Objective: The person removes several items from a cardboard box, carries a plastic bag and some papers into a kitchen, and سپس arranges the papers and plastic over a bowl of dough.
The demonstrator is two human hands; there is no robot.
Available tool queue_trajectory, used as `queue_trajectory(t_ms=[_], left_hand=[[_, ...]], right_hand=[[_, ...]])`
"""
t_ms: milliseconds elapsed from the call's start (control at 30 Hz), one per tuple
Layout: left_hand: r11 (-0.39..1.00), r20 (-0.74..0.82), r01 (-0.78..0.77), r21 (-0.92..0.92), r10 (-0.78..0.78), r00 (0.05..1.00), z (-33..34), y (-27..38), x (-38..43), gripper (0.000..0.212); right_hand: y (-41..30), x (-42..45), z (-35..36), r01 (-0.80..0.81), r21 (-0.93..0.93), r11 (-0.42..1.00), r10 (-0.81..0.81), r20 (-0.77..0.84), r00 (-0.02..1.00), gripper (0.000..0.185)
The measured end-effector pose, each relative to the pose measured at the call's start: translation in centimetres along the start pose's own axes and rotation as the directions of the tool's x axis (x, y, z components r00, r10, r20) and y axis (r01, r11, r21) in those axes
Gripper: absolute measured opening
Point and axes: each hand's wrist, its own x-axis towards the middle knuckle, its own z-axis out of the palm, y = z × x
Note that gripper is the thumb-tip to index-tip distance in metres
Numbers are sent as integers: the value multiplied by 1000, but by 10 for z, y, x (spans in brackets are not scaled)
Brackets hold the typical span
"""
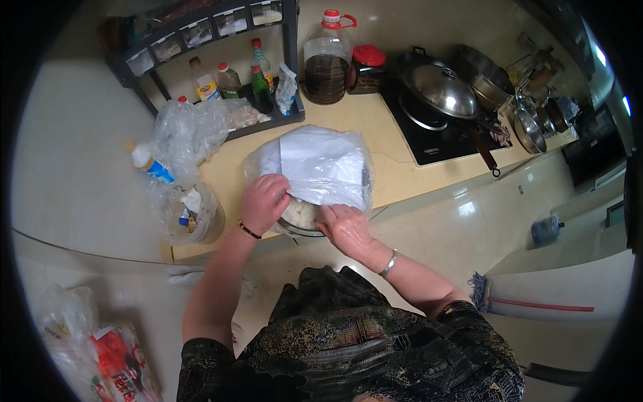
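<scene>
On the front of the counter sits a round bowl, its rim showing on the near side. White food that looks like cooked rice fills it. A translucent plastic sheet or bag, with a white panel beneath or in it, covers the far part of the bowl. My left hand pinches the near edge of this plastic at the left. Over at the right, my right hand grips the same edge by the bowl's rim, its fingertips partly hidden. The near strip of the rice lies uncovered between my hands.
A bag-lined bin with scraps stands left of the bowl. Behind are crumpled plastic bags, a condiment rack and a large jug. Rightward, a lidded wok rests on an induction cooktop, its handle jutting past the counter edge.
</scene>
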Motion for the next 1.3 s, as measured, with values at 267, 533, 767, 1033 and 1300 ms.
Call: queue_trajectory(t_ms=[267,533,767,1033,1300], left_hand=[[995,41,-20,93,17,999,-15,10,-3,30],[417,-103,736,-533,-895,433,33,-68,-105,31],[172,120,720,-672,-934,335,61,-113,-100,20],[40,157,614,-789,-951,265,82,-131,-53,18],[55,308,763,-645,-894,325,81,-171,-59,17]], right_hand=[[7,-6,-10,-243,172,955,267,-134,954,26],[124,-22,27,-636,684,358,856,31,516,26],[163,16,76,-502,842,198,780,175,601,17],[195,46,84,-383,924,20,831,197,520,14],[221,93,135,-448,892,-62,701,358,616,14]])
